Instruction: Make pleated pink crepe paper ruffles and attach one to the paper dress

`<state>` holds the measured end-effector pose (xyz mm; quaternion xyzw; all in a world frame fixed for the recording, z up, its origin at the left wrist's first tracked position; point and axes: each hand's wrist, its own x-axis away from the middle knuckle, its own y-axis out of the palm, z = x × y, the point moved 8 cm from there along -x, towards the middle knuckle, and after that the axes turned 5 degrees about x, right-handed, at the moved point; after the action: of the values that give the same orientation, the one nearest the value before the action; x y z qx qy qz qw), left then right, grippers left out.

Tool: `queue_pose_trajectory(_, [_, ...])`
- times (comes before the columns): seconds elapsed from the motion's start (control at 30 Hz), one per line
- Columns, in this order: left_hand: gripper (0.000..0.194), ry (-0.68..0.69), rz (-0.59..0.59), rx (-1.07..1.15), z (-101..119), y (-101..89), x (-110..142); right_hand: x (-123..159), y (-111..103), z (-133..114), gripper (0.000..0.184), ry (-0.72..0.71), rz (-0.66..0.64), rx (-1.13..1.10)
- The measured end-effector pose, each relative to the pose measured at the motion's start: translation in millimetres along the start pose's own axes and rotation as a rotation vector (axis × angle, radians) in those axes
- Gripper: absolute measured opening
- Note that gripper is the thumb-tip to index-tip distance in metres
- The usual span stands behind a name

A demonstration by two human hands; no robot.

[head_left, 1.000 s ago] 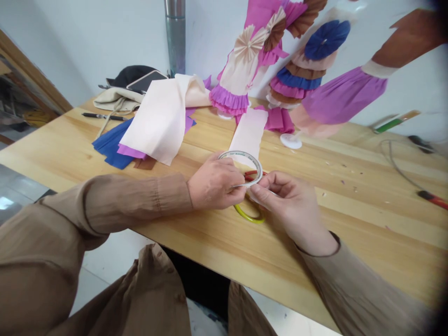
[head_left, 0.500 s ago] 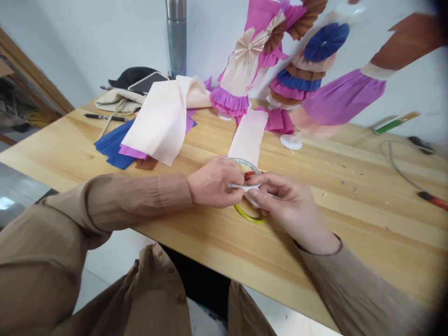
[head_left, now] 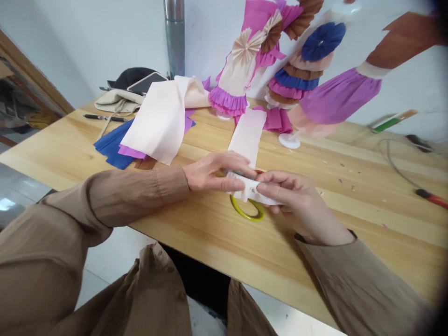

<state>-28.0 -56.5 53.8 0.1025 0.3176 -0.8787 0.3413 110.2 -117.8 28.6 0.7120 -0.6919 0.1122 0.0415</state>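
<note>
A small strip of whitish crepe paper (head_left: 251, 186) is stretched between my two hands, low over the table. My left hand (head_left: 220, 172) pinches its left end, with the thumb on top and the fingers reaching over behind. At the other end, my right hand (head_left: 292, 191) grips the strip between thumb and fingers. Under it a yellow loop (head_left: 247, 215) lies on the wood; my hands and the strip hide the rest, so its kind is unclear. Just beyond my hands lies a longer pale paper strip (head_left: 248, 135).
Pale paper sheets (head_left: 157, 121) lie over blue paper (head_left: 115, 144) at the left. Paper-dressed forms (head_left: 238, 70) stand along the wall by a metal flask (head_left: 174, 37). A pen (head_left: 105, 117) lies back left, and a red-handled tool with a cable (head_left: 432, 198) lies right.
The strip has turned so its flat face shows. My left fingers have straightened out over it, and my right hand has shifted slightly right. The white ring behind is now mostly covered.
</note>
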Motion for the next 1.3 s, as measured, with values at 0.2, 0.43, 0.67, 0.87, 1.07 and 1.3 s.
queue_pose_trajectory(0.2, [0.029, -0.222, 0.508, 0.182, -21.7, -40.1, 7.0, -2.1, -20.0, -4.0, 0.033, -0.045, 0.243, -0.127])
queue_pose_trajectory(0.43, [0.027, -0.569, 0.026, 0.677, -3.8, 33.2, 10.5, 1.8, -14.2, -2.0, 0.036, -0.081, 0.270, -0.190])
queue_pose_trajectory(0.67, [0.016, -0.630, 0.074, 0.910, -0.6, 43.8, 17.5, 6.7, 6.6, -2.0, 0.033, -0.124, 0.185, -0.174])
queue_pose_trajectory(0.87, [0.018, -0.694, 0.089, 1.021, -1.3, 49.4, 23.9, 5.3, -2.1, -2.4, 0.033, -0.197, 0.299, -0.085])
queue_pose_trajectory(1.07, [0.029, -0.716, 0.040, 1.015, -0.7, 52.4, 26.3, 4.7, -11.9, -5.7, 0.028, -0.266, 0.383, 0.035])
queue_pose_trajectory(1.3, [0.040, -0.697, 0.049, 1.107, -5.2, 52.7, 25.2, 6.4, -10.9, -6.6, 0.025, -0.264, 0.389, 0.055])
